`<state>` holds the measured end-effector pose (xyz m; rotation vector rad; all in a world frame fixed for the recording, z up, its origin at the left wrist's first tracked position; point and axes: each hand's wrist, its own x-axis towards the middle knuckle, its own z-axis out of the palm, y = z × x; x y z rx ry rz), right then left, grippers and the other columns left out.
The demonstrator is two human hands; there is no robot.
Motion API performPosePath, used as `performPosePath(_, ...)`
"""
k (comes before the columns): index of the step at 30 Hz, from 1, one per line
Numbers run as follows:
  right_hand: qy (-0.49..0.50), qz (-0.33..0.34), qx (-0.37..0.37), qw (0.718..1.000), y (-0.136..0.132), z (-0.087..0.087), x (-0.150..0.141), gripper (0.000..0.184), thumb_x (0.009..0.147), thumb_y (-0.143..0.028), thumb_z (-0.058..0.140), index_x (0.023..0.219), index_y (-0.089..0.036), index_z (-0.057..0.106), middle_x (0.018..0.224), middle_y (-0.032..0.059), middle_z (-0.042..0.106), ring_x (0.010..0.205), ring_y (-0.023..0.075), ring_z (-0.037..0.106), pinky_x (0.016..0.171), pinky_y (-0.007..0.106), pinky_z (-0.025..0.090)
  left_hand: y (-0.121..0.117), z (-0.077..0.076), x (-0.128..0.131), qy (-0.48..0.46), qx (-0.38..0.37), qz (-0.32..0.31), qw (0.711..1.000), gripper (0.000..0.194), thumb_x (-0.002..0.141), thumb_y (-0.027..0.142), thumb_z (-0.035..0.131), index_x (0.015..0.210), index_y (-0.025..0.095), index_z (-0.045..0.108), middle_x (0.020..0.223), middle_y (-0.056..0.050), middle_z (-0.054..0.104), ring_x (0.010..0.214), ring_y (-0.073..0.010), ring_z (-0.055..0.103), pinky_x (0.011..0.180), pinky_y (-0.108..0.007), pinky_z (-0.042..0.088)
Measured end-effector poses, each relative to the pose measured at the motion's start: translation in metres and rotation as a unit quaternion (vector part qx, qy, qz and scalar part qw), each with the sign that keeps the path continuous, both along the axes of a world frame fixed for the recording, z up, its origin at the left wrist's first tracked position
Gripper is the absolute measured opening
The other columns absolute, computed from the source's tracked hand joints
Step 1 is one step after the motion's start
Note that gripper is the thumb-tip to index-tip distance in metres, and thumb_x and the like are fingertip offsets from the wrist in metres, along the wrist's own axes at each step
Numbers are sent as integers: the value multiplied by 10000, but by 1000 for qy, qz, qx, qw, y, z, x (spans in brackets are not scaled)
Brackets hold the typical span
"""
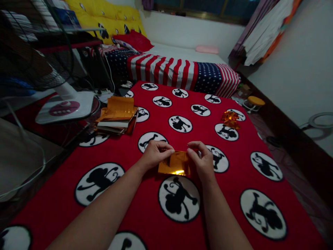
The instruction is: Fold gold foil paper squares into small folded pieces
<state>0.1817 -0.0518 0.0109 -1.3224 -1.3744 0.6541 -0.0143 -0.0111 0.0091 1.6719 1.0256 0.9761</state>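
A rectangular sheet of shiny gold foil paper (174, 164) is held just over the red cloth, at the middle of the head view. My left hand (157, 152) pinches its top left edge between thumb and fingers. At the top right edge, my right hand (201, 158) has its thumb and fingers closed on the same sheet. The foil catches a bright glint along its lower edge. To the left lies a stack of gold and pale paper sheets (117, 116). Folded gold foil pieces (230, 119) rest on the cloth at the right.
The red cloth (125, 149) with white circles and black monkey figures covers the surface. A fan's white base (66, 107) stands at the left. Behind is a bed with a flag-patterned cover (166, 71). A yellow-topped stool (256, 101) stands beyond the right edge.
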Motion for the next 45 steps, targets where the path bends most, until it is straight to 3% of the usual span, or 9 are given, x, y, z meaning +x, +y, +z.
performPosePath(2, -70, 44, 3, 997, -2, 5, -12, 122, 789, -246, 631, 902, -219, 669, 906, 31, 672, 879, 191, 615, 794, 302, 463, -1, 0, 2, 12, 19, -14, 1000, 155, 757, 246, 670, 731, 116, 751, 656, -46, 686, 585, -110, 576, 535, -192, 400)
performPosePath(5, -125, 50, 2, 991, -3, 6, -21, 38, 790, -223, 626, 781, -217, 662, 807, 20, 668, 788, 179, 607, 757, 298, 460, -2, -1, 3, 20, 38, -20, 999, 138, 763, 225, 663, 740, 121, 751, 671, -43, 693, 606, -110, 585, 559, -195, 411)
performPosePath(10, -135, 35, -19, 990, -2, 0, -20, 82, 773, -200, 603, 694, -204, 629, 701, 9, 639, 675, 161, 577, 651, 271, 440, -3, -1, 4, 44, 59, -20, 997, 126, 777, 212, 640, 749, 139, 739, 676, -30, 690, 604, -106, 580, 569, -202, 408)
performPosePath(16, -157, 34, -8, 987, -3, -3, -21, 78, 735, -181, 603, 661, -200, 617, 657, -1, 613, 639, 150, 541, 621, 263, 412, -12, 9, 8, 166, 176, 9, 970, 66, 738, 190, 633, 752, 186, 697, 752, -19, 686, 699, -141, 599, 649, -249, 418)
performPosePath(20, -168, 35, 1, 985, -4, -2, -23, 80, 725, -187, 612, 646, -203, 606, 642, -5, 598, 631, 149, 527, 621, 266, 403, -14, 12, 12, 199, 225, 10, 954, 40, 717, 185, 626, 706, 189, 664, 712, -21, 664, 696, -160, 590, 683, -280, 422)
performPosePath(30, -157, 41, -1, 987, -5, 2, -23, 97, 711, -187, 605, 615, -197, 591, 603, -6, 575, 585, 135, 497, 556, 248, 368, -10, 9, 8, 175, 218, 13, 960, 127, 657, 123, 614, 686, 199, 712, 698, -12, 683, 686, -157, 586, 691, -280, 437)
performPosePath(45, -59, 18, -53, 997, -4, 2, -6, 85, 691, -204, 578, 614, -183, 609, 578, -10, 569, 510, 109, 478, 462, 208, 351, 6, 4, -14, 146, 156, 39, 976, 107, 708, 166, 615, 691, 163, 720, 686, -24, 702, 621, -127, 618, 606, -216, 446)
